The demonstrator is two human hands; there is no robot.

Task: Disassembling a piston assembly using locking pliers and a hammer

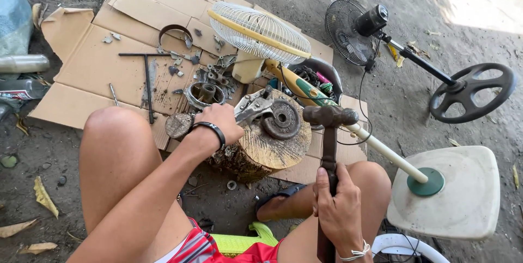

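Right hand is wrapped tight round the handle of a hammer, its rusty head raised just above and to the right of a wooden stump. Left hand is closed on a metal part, pinning it against the stump's top right beside a round metal disc that lies flat there. Those left fingers sit very near where the hammer head points, so a glancing blow looks like the main danger: a knuckle could get caught, I'd say. The disc lies loose on the wood as far as can be seen, so a hard strike might make it hop or skid off toward the bare knees. The stump stands on cardboard littered with small scraps, and a jolt may rock it. A cream fan lies just behind, its pole running under the hammer; a wild swing could clip it.
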